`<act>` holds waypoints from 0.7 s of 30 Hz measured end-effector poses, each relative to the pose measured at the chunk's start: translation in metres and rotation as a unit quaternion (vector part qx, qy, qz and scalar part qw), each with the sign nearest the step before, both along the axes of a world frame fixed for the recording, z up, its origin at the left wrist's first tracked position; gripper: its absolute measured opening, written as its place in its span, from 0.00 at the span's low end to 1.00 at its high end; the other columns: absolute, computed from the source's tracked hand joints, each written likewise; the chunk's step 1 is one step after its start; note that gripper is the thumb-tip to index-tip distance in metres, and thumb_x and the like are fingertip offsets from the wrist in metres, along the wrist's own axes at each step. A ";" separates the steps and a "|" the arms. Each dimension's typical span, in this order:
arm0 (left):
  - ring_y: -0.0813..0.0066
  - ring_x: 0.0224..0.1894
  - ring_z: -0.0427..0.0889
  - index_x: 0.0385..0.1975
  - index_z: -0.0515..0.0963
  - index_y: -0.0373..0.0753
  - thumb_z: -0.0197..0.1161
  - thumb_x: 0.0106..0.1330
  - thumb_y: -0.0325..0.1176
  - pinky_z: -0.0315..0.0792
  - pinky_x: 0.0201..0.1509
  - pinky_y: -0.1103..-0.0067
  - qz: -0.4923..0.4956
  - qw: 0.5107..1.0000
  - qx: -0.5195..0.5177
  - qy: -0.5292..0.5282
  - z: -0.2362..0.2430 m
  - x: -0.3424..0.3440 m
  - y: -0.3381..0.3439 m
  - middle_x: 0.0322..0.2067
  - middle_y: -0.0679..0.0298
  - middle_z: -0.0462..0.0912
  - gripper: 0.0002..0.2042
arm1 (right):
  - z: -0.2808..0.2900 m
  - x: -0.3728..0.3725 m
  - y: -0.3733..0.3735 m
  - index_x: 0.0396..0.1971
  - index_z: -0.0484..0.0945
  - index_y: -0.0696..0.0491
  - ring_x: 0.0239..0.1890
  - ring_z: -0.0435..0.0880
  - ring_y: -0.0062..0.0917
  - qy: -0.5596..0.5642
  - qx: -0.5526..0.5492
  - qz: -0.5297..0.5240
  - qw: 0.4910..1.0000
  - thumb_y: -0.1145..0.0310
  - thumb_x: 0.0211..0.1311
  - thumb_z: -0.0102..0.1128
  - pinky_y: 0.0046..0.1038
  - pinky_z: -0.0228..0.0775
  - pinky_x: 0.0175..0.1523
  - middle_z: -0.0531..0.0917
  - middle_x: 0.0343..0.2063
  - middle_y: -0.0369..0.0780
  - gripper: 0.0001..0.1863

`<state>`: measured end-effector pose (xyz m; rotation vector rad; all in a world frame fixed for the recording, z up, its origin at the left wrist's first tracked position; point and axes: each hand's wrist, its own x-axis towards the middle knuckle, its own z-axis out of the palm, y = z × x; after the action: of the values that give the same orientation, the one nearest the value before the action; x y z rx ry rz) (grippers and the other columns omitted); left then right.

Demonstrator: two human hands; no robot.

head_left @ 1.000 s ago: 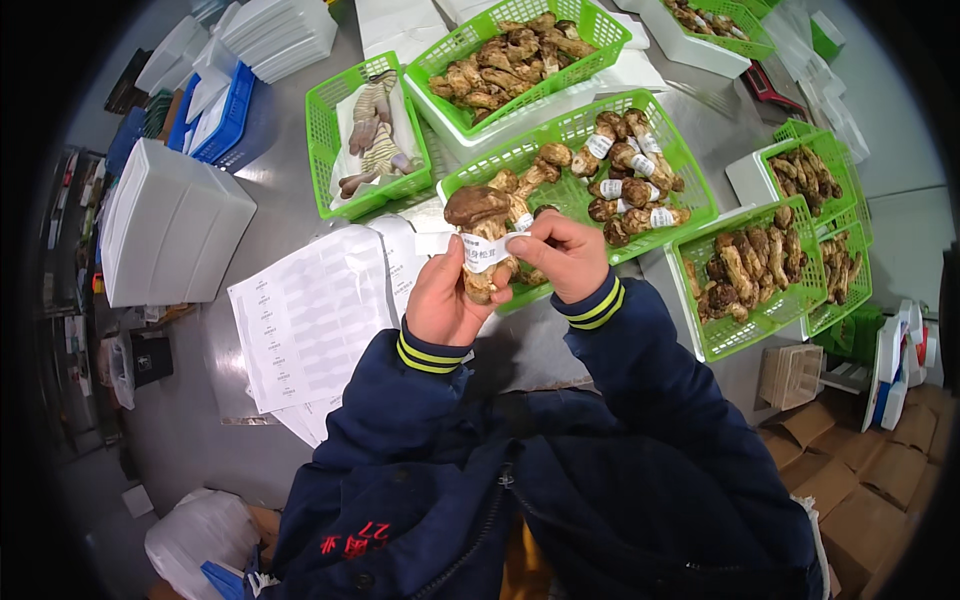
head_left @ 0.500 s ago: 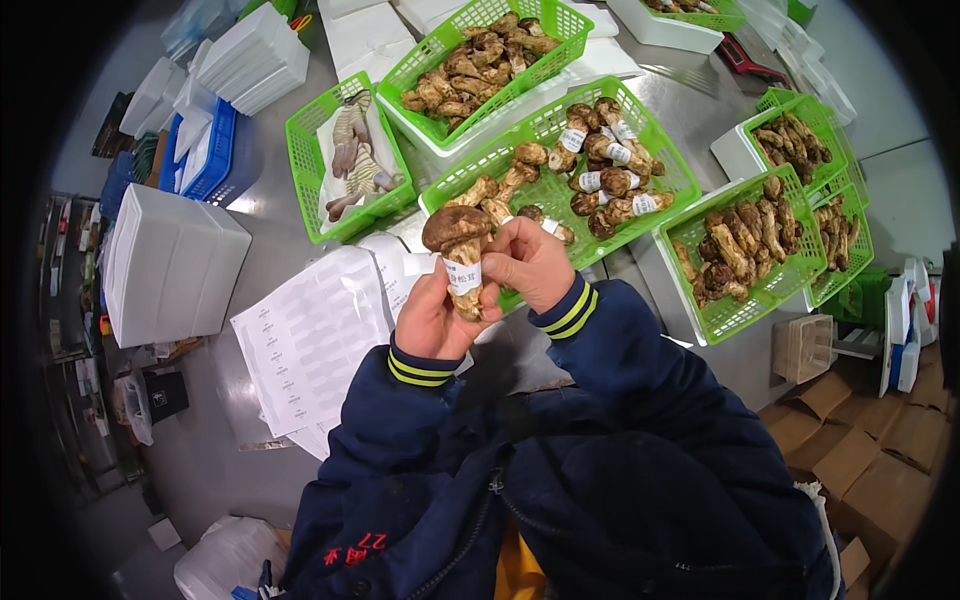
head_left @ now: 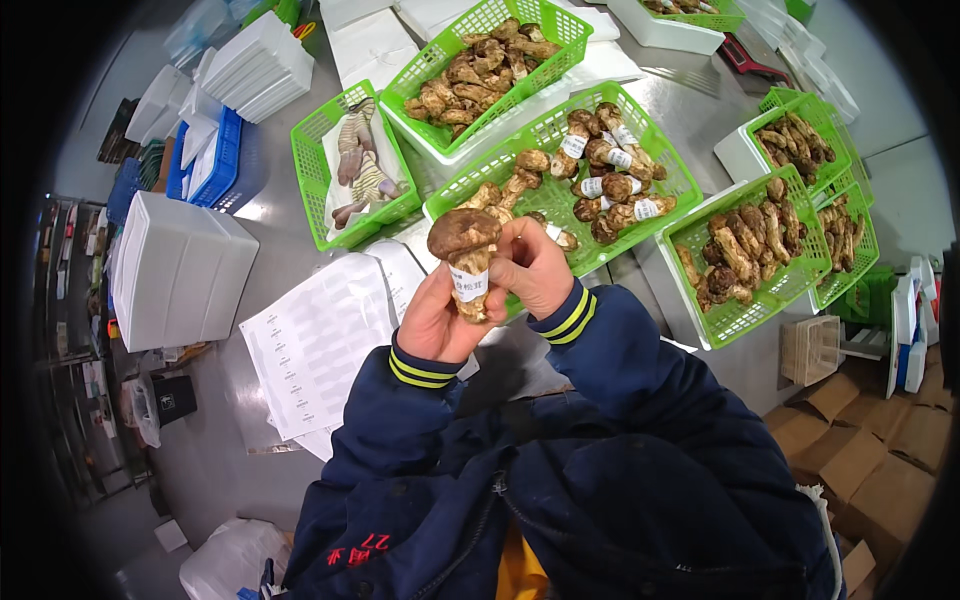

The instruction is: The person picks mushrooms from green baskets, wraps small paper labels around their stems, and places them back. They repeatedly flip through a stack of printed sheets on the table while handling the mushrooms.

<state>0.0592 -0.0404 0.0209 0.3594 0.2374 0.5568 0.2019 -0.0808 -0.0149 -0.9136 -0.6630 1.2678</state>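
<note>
Between my hands stands a large brown mushroom (head_left: pixel 465 236), cap up, with a white label wrapped round its thick stem. My left hand (head_left: pixel 437 318) is closed on the stem from the left and below. From the right, the fingers of my right hand (head_left: pixel 536 268) are bent against the mushroom beside the label; their tips are partly hidden behind it. Just beyond is a green basket (head_left: pixel 655 120) of mushrooms, several of them wearing the same white labels. By my left forearm lies a sheet of labels (head_left: pixel 310 330) with many gaps where the backing shows.
More green baskets of mushrooms stand at the back (head_left: pixel 572 40) and right (head_left: pixel 735 325). A smaller green basket (head_left: pixel 312 190) holds gloves at the left. White foam boxes (head_left: pixel 190 270) and a blue basket (head_left: pixel 225 160) edge the far left. Cardboard boxes (head_left: pixel 880 470) lie at lower right.
The loose end of the label, which stuck out to the left, now lies against the mushroom's stem. Both hands stay round the mushroom; the view has shifted slightly.
</note>
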 end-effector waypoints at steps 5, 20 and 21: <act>0.70 0.37 0.76 0.44 0.66 0.34 0.45 0.68 0.35 0.71 0.41 0.74 0.142 0.989 0.018 0.026 -0.008 0.011 0.006 0.37 0.58 0.75 0.12 | 0.014 -0.008 0.000 0.29 0.68 0.56 0.24 0.74 0.14 -0.042 0.008 -0.076 0.996 0.76 0.56 0.57 0.15 0.67 0.28 0.75 0.22 0.34 0.07; 0.80 0.36 0.74 0.39 0.72 0.31 0.56 0.62 0.29 0.68 0.41 0.83 0.333 0.921 0.051 0.198 -0.017 0.041 0.003 0.35 0.63 0.76 0.09 | 0.004 -0.032 0.003 0.44 0.71 0.64 0.38 0.73 0.39 -0.517 0.073 -0.249 0.816 0.73 0.40 0.66 0.32 0.67 0.42 0.75 0.37 0.48 0.26; 0.81 0.35 0.73 0.36 0.73 0.30 0.57 0.62 0.29 0.67 0.38 0.85 0.321 0.920 0.045 0.220 -0.017 0.038 0.004 0.33 0.62 0.77 0.09 | 0.004 -0.032 0.003 0.44 0.71 0.64 0.37 0.74 0.39 -0.491 0.059 -0.249 0.833 0.73 0.41 0.66 0.32 0.68 0.41 0.75 0.36 0.48 0.26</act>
<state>0.0977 -0.0367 0.0036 0.4976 0.7847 1.1374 0.1696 -0.0780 -0.0110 -1.5147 -1.1763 0.2026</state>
